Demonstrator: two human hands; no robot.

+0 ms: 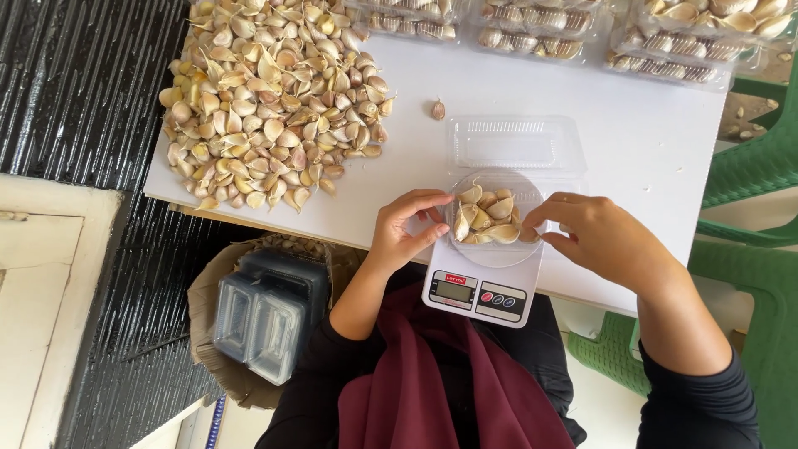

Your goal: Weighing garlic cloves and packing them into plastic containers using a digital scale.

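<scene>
Scale (486, 293): You are standing over it at the table's near edge; the white body is carrying the tray, and its display is facing you.
Left hand (405, 229): You are curling it against the tray's left rim, fingertips touching the clear plastic; it is pinching nothing that shows.
Right hand (600, 239): You are pressing thumb and forefinger together at the tray's right end, beside the outermost clove; whether a clove is caught between them cannot be told.
Tray (497, 249): It is sitting on the scale between your hands, thin clear plastic, probably very light and easy to buckle; you are likely safest taking it by both end rims, not by one wall.
Cloves (490, 219): They are lying loose in the tray, unpeeled; each is probably light, firm and dry, with papery skin that is apt to flake and slip, so a fingertip pinch across the belly is likely serving best.
Lid (517, 143): It is lying open behind the tray, flat on the table (648, 133).
Stray clove (438, 109): It is resting alone, well apart from the tray.
Heap (270, 96): It is spreading over the far left of the table.
Filled packs (669, 51): They are lining the far edge, closed.
</scene>
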